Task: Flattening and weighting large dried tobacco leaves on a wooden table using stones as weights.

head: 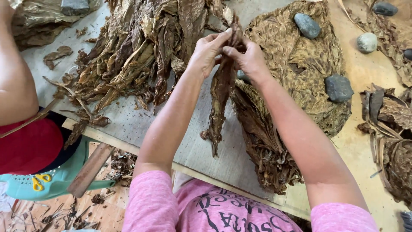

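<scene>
A long, crumpled brown dried leaf (219,96) hangs above the grey board (128,124), held at its top end by both hands. My left hand (207,50) pinches the tip from the left, fingers closed on it. My right hand (248,59) grips the same tip from the right, touching the left hand. Left of the hands lies a loose heap of curled dried leaves (133,47). To the right sits a flat stack of spread leaves (296,64), its near edge draping down.
Several grey stones (338,87) weigh down the flat stack, with others (367,42) on the wooden table at right. More leaf piles (395,141) lie at the far right. Another person's arm (13,77) and a teal stool (64,176) are at left.
</scene>
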